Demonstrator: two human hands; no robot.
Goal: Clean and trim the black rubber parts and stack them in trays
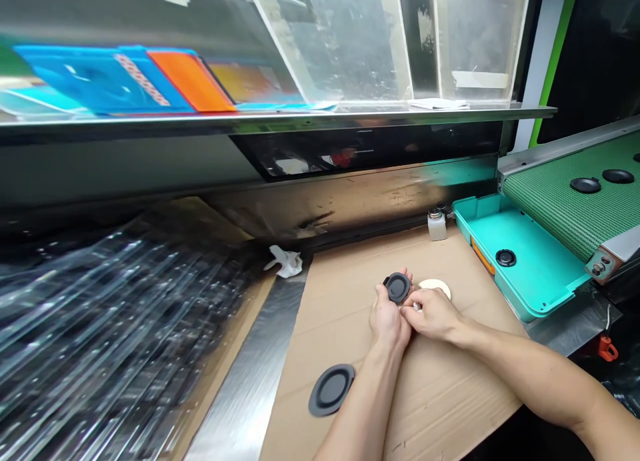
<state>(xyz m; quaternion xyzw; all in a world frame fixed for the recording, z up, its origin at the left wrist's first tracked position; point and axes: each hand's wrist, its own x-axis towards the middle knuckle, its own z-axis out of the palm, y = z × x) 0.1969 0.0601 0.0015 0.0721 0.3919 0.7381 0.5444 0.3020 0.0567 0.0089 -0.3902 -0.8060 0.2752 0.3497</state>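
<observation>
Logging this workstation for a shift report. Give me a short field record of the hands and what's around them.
Left hand: holds a black round rubber disc
Right hand: fingertips pinched at the disc's lower edge; anything held is too small to tell
Beside right hand: cream round pad
Work surface: cardboard sheet, with a second black disc
Teal tray: holds a third black disc
Green mesh conveyor belt: carries more black discs
Also there: small white bottle, crumpled white tissue

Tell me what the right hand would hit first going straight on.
The right hand would probably meet the black disc held by the left hand first, though depth is unclear.
</observation>
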